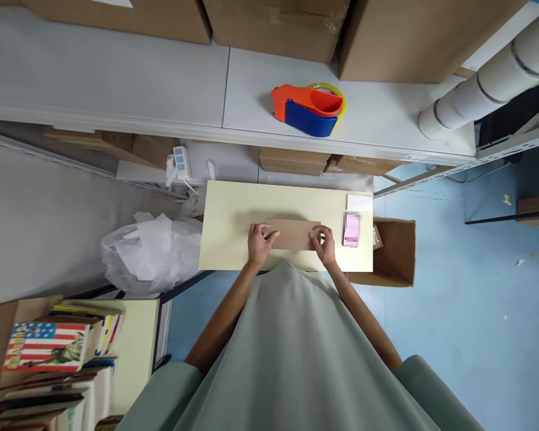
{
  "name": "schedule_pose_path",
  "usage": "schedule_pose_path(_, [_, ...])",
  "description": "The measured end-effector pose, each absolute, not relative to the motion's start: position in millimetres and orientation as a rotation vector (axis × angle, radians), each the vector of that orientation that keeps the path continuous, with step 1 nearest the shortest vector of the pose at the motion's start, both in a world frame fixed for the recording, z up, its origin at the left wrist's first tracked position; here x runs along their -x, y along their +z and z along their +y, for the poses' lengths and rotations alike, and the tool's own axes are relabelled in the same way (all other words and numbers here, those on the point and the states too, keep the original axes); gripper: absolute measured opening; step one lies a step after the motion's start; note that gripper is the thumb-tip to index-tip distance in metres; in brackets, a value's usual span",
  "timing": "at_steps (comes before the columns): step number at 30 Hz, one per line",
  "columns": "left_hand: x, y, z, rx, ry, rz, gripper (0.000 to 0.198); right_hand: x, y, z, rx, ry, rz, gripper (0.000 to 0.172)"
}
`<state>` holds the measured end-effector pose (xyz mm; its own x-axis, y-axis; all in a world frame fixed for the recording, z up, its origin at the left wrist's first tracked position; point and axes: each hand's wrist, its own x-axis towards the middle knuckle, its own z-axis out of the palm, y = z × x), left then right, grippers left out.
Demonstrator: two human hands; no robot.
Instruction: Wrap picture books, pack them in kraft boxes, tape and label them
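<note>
A flat brown cardboard piece (293, 234) lies across the middle of the pale yellow table (233, 203), near the edge closest to me. My left hand (259, 244) grips its left end between thumb and fingers. At the opposite end, my right hand (324, 244) pinches the cardboard's right edge. Whether the piece is a single sheet or a folded flat box I cannot tell. A phone with a lit pink screen (351, 230) rests to the right of my right hand. Beyond the phone is a small white pad or box (359, 202).
A red and blue tape dispenser (308, 109) sits on the grey shelf (161, 78) above the table. An open cardboard box (397, 251) stands at the table's right. To the left are a plastic bag of white waste (155, 254), a power strip (182, 163) and stacked books (47, 346).
</note>
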<state>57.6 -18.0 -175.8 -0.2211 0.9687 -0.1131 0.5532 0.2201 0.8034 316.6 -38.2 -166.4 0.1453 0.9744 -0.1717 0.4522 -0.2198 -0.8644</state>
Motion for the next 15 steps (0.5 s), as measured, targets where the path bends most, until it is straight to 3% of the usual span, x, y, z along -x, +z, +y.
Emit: schedule_pose_path(15, [-51.5,-172.5,-15.4,-1.231,0.945,1.837,0.017,-316.8,-168.9,-36.4,1.679,1.109,-1.075,0.053])
